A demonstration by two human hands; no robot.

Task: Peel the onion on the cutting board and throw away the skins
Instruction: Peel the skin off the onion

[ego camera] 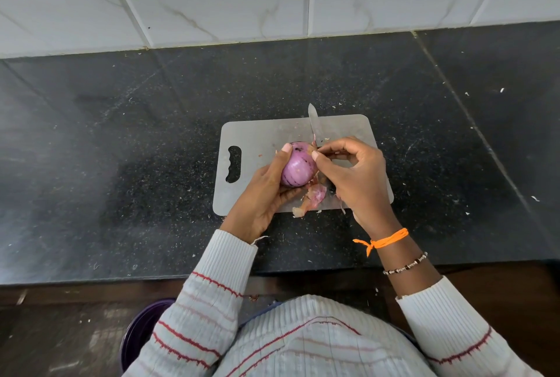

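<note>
Onion (pixel 298 168) between hands – left hand (pixel 263 194) cups it, right hand (pixel 353 173) pinches skin (top end)

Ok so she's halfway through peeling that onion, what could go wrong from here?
1. The right hand seems to hold the knife while pinching skin at the onion top; the blade sits close to the fingers and could nick them.
2. The left hand lifts the onion off the cutting board; a slick surface could slip from that grip.
3. Loose skins at the board's near edge may fall to the floor.
</note>
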